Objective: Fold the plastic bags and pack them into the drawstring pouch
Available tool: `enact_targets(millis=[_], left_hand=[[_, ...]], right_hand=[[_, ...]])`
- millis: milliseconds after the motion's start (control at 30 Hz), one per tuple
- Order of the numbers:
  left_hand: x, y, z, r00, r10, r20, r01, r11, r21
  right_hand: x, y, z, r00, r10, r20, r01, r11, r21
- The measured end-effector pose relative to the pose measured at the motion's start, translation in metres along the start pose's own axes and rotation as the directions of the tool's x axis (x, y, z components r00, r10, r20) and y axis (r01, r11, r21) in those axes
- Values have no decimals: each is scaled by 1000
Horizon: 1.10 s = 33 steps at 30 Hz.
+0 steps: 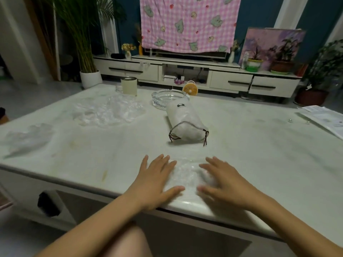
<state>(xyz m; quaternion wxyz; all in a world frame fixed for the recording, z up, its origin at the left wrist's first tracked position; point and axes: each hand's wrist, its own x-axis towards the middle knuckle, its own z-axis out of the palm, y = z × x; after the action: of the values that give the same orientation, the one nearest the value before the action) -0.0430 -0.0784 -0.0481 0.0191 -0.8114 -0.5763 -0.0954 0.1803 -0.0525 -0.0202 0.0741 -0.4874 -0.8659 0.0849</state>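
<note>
Low in the middle of the frame, side by side and palms down: left hand and right hand, both wide open, fingers straight and spread, holding nothing. Pressed flat beneath and between them, at the near edge of the table: a clear plastic bag, wrinkled, partly hidden under both palms.

Just above the hands, near the centre of the frame and apart from them: the drawstring pouch, white, bulging, lying on its side with the mouth end toward the hands. Brown cords trailing from both corners of that mouth; a small black print at the far end.

Touching or just behind the pouch's far end: a glass ashtray. Left of that, a pale cylindrical can.

Toward the upper left of the tabletop: a loose heap of crumpled plastic bags. Lower, at the left edge: another crumpled bag.

At the right edge: a few papers.

Beyond the table: a small orange fan, a low white cabinet, and a pink checked cloth hanging at the top of the frame.
</note>
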Motion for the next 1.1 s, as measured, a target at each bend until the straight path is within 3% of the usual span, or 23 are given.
enact_targets(millis=[67,100,133,200,267,433,500,567,633,733,767,900,1033,1100], left_hand=[[5,8,-4,981,-42,-190,33,998,-51],[9,14,-6,979,-91,-185,74,992,-98],[12,19,-4,980,-115,-164,98,989,-107],[13,22,3,987,-162,17,163,983,-84],[12,17,5,976,-170,135,179,982,-56],[8,11,8,970,-149,190,159,987,-39],[6,9,7,977,-135,162,146,987,-60],[-1,3,4,999,-45,-21,43,994,-96],[-6,-4,-1,974,52,-220,-89,983,-162],[-12,-1,-5,977,104,-188,-151,955,-257],[-13,2,-6,980,111,-166,-153,952,-265],[-12,3,-13,994,30,-103,-63,941,-333],[-10,1,-12,994,-2,-113,-37,940,-339],[-7,0,-6,980,-80,-181,-2,909,-417]], right_hand=[[13,-18,-2,952,-10,-306,54,989,136],[21,-27,-1,947,-13,-322,70,983,168],[28,-34,3,961,-35,-275,78,986,145],[38,-36,22,994,-73,-83,73,997,-1],[38,-29,33,999,-29,43,32,997,-70],[35,-23,37,997,-42,66,42,999,8],[32,-21,31,990,14,-142,26,960,278],[18,-14,20,936,66,-345,90,905,417],[3,-9,7,955,-26,-296,157,889,430],[-12,-6,6,985,-167,39,148,943,298],[-13,-4,10,981,-189,41,176,959,221],[-5,-5,20,961,-183,-208,217,964,156],[20,-5,9,968,61,-244,53,899,434],[32,-4,4,976,97,-195,25,840,541]])
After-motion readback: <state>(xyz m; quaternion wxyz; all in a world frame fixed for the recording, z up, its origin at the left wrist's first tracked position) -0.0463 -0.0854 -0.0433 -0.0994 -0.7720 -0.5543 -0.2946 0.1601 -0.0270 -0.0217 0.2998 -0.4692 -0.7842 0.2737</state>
